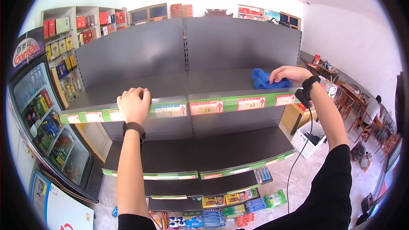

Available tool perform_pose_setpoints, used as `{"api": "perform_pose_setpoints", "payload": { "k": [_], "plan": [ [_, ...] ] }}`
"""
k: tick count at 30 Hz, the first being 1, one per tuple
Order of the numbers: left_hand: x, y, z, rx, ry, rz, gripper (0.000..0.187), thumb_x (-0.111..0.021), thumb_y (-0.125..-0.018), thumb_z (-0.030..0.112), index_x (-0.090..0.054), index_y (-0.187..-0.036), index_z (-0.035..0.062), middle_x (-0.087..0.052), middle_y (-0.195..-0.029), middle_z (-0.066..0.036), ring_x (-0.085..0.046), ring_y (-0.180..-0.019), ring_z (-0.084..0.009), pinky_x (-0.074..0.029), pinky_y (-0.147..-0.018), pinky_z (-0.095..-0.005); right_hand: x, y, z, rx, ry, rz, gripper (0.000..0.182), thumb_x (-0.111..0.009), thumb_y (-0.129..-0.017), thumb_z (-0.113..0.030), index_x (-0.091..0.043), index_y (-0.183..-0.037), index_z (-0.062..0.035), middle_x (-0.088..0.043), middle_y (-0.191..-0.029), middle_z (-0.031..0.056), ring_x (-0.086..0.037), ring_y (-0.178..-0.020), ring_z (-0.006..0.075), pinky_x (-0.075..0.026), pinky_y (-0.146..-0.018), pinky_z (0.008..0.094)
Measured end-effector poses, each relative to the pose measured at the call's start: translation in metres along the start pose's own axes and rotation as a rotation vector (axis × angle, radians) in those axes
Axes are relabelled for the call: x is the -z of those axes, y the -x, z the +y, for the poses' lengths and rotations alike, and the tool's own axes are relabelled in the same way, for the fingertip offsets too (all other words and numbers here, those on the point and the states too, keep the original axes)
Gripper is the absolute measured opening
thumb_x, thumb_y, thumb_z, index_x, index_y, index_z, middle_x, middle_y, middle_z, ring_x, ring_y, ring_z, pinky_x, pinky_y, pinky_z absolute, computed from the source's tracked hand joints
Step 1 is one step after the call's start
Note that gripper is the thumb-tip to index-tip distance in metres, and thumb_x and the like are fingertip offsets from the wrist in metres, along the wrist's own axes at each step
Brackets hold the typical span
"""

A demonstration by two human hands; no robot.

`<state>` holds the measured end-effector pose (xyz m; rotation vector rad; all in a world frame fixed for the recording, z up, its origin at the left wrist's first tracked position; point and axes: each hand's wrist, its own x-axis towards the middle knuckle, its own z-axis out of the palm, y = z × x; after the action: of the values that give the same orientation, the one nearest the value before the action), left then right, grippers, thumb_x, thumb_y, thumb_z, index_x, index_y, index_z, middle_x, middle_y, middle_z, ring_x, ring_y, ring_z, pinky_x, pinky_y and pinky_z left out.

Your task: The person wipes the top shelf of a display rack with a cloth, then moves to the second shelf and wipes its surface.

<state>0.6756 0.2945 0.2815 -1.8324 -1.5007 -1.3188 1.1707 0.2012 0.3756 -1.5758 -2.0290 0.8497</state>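
Note:
My right hand (289, 75) presses on a crumpled blue cloth (260, 79) at the right end of the top shelf (170, 84), its fingers curled into the fabric. At the left, my left hand (134, 104) grips the front edge of that same shelf, fingers bent over the rim. A green price strip (230, 104) with several red-and-white tags runs along this edge. Dark bands sit on both wrists, and a cable (300, 157) hangs from the right one. Part of the cloth is hidden under my right fingers.
Lower shelves (213, 149) jut out beneath. Several packaged goods (226, 217) lie at the bottom. A drinks fridge (51, 119) stands left, with a stocked cabinet (79, 38) behind. To the right are a white crate (307, 140), wooden chairs (345, 102) and a seated person (373, 110).

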Motion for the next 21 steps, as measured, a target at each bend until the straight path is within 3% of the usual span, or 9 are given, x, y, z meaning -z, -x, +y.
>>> {"api": "perform_pose_setpoints", "payload": {
  "k": [6,12,16,17,20,21],
  "plan": [
    [0.003,0.000,0.002,0.009,-0.026,-0.031,0.029,-0.051,-0.086,0.032,-0.071,-0.083,0.0106,-0.066,-0.084,-0.001,-0.059,-0.085,-0.0224,-0.037,-0.080,-0.0375,-0.053,-0.040,-0.061,0.108,-0.007,-0.174,0.047,-0.055,-0.084,-0.013,-0.054,-0.129,-0.0004,-0.049,-0.138,0.0121,-0.044,-0.125,0.0197,-0.028,-0.107,0.0282],
    [-0.001,-0.001,0.000,0.035,0.019,-0.018,0.026,-0.052,-0.084,0.031,-0.071,-0.081,0.0127,-0.067,-0.085,-0.001,-0.059,-0.086,-0.0212,-0.037,-0.082,-0.0366,-0.089,-0.088,-0.116,0.189,0.163,-0.376,0.050,-0.056,-0.086,-0.011,-0.049,-0.133,0.0010,-0.047,-0.141,0.0135,-0.041,-0.129,0.0199,-0.025,-0.109,0.0268],
    [-0.004,-0.001,-0.002,0.038,0.044,0.011,0.025,-0.053,-0.084,0.031,-0.069,-0.092,0.0135,-0.067,-0.089,0.000,-0.059,-0.090,-0.0200,-0.037,-0.085,-0.0359,-0.114,-0.128,-0.144,0.253,0.240,-0.430,0.048,-0.056,-0.085,-0.011,-0.052,-0.131,0.0002,-0.048,-0.140,0.0138,-0.042,-0.128,0.0206,-0.028,-0.108,0.0270],
    [-0.002,-0.001,-0.001,0.051,0.040,-0.020,0.027,-0.052,-0.084,0.028,-0.065,-0.102,0.0128,-0.066,-0.094,-0.002,-0.059,-0.093,-0.0213,-0.038,-0.086,-0.0373,-0.121,-0.140,-0.152,0.287,0.320,-0.441,0.049,-0.055,-0.084,-0.012,-0.053,-0.132,-0.0025,-0.048,-0.140,0.0123,-0.044,-0.128,0.0209,-0.030,-0.107,0.0273],
    [-0.007,0.000,-0.005,0.035,0.002,0.049,0.033,-0.050,-0.084,0.022,-0.059,-0.114,0.0120,-0.065,-0.104,-0.004,-0.058,-0.100,-0.0225,-0.038,-0.089,-0.0385,-0.140,-0.178,-0.177,0.289,0.569,-0.435,0.050,-0.057,-0.083,-0.021,-0.055,-0.133,-0.0234,-0.047,-0.142,0.0054,-0.043,-0.128,0.0221,-0.030,-0.108,0.0351],
    [-0.008,0.000,-0.006,0.033,0.009,0.057,0.036,-0.049,-0.083,0.021,-0.057,-0.116,0.0114,-0.064,-0.106,-0.005,-0.058,-0.102,-0.0232,-0.038,-0.089,-0.0389,-0.145,-0.197,-0.181,0.231,0.588,-0.475,0.053,-0.056,-0.083,-0.022,-0.052,-0.135,-0.0283,-0.040,-0.147,0.0031,-0.039,-0.131,0.0256,-0.029,-0.108,0.0445]
  ]
}}
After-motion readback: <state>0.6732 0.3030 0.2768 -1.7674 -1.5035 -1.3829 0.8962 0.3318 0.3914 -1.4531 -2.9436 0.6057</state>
